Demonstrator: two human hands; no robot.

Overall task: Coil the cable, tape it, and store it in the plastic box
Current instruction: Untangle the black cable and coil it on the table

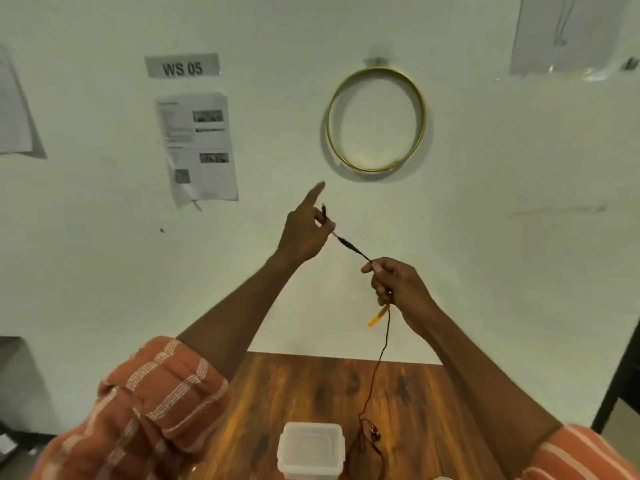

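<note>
Both arms are raised in front of the white wall. My left hand [304, 233] pinches one end of a thin black cable [351, 244], with the index finger pointing up. My right hand [394, 284] grips the same cable a short way along, so a taut stretch runs between the hands. A small yellow piece [378, 316] hangs just under my right hand. From there the cable drops to the wooden table [304, 386] and ends in a loose tangle [369, 439]. The clear plastic box [311, 450] stands closed with its lid on, left of the tangle.
A gold ring [376, 119] hangs from a hook on the wall above the hands. A "WS 05" label [182, 66] and a printed sheet [197, 147] are stuck on the wall at left. A dark frame [623, 368] borders the table at right.
</note>
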